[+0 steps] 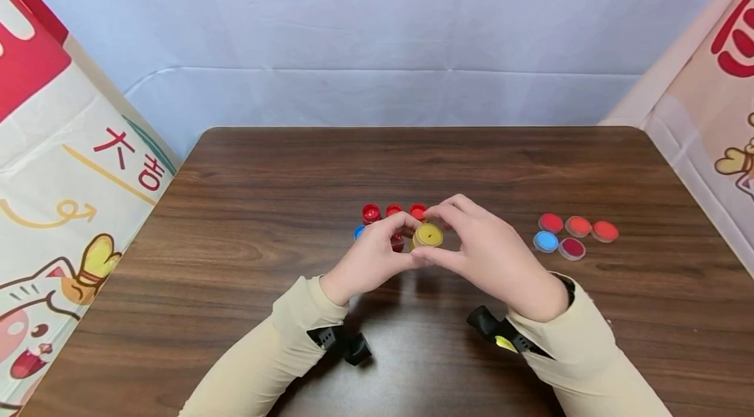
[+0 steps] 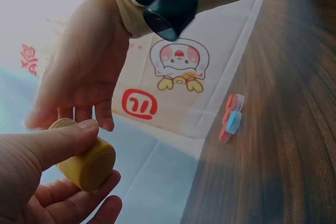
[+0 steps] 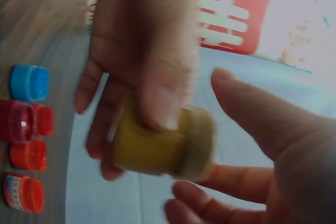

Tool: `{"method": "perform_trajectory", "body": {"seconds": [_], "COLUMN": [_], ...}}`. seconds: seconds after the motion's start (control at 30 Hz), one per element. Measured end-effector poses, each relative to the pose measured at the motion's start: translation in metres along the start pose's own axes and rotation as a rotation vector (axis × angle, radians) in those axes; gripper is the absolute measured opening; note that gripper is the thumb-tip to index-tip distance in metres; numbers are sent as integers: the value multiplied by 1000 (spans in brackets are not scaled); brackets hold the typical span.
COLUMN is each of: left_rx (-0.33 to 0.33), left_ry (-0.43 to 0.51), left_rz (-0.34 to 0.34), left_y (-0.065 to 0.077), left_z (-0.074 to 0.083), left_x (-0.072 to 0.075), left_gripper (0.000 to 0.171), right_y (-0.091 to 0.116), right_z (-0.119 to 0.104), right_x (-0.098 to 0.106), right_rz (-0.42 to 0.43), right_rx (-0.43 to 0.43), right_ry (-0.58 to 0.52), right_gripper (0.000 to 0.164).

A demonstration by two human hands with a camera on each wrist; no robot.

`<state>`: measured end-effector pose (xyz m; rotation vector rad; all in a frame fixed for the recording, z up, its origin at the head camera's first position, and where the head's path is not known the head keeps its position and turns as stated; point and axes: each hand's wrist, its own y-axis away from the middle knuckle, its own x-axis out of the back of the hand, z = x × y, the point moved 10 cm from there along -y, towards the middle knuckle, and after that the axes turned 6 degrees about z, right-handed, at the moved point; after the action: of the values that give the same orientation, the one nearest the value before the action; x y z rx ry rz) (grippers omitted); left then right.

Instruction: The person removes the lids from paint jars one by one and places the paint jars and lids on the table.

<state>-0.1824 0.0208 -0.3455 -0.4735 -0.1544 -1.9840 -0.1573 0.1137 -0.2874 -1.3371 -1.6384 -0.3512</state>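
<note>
My left hand [image 1: 377, 253] holds a small yellow paint jar [image 2: 89, 166] between thumb and fingers, above the table. The jar's ribbed lid [image 3: 199, 142] is still on it, facing my right hand [image 1: 489, 253]. In the right wrist view, the right thumb stands apart from the lid, and the fingers lie loosely curved below it; whether a fingertip touches the lid is hard to tell. Behind the hands stand several small paint jars, among them a red jar [image 1: 371, 213] and a blue jar [image 3: 30, 83]; the left hand partly hides them.
To the right lie several round lids, including a blue lid [image 1: 546, 241] and a dark red lid [image 1: 572, 249]. All rest on a brown wooden table [image 1: 283, 168]. A pale cloth [image 1: 377, 31] hangs behind it, with printed banners at both sides.
</note>
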Motion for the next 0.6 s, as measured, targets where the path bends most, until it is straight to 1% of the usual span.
{"method": "perform_trajectory", "body": {"seconds": [0.07, 0.17, 0.27, 0.33, 0.4, 0.47, 0.53, 0.57, 0.6], "left_rx": [-4, -11, -14, -19, -31, -42, -52, -54, -53], "left_ry": [4, -5, -7, 0, 10, 11, 5, 4, 8], "left_rz": [-1, -2, -12, -25, -43, -59, -67, -67, -64], "left_y": [0, 0, 0, 0, 0, 0, 1, 1, 1], "left_z": [1, 1, 2, 2, 4, 5, 7, 7, 7], "left_x": [0, 0, 0, -1, -1, -2, -2, -2, -2], "left_gripper": [33, 34, 35, 35, 35, 35, 36, 37, 37], "right_y": [-1, -1, 1, 3, 4, 5, 6, 6, 5], "right_z": [1, -3, -6, -9, -11, -10, -9, -9, -11], "right_x": [-1, -3, -4, -3, -2, -2, -1, 1, 6], "right_rz": [11, -11, -63, -90, -122, -158, -179, -171, -133], "right_rx": [-17, 17, 73, 125, 157, 168, 156, 144, 144], "right_ry": [19, -15, -70, -127, -181, -232, -255, -256, -250], "right_gripper": [37, 31, 33, 36, 36, 36, 36, 36, 37]}}
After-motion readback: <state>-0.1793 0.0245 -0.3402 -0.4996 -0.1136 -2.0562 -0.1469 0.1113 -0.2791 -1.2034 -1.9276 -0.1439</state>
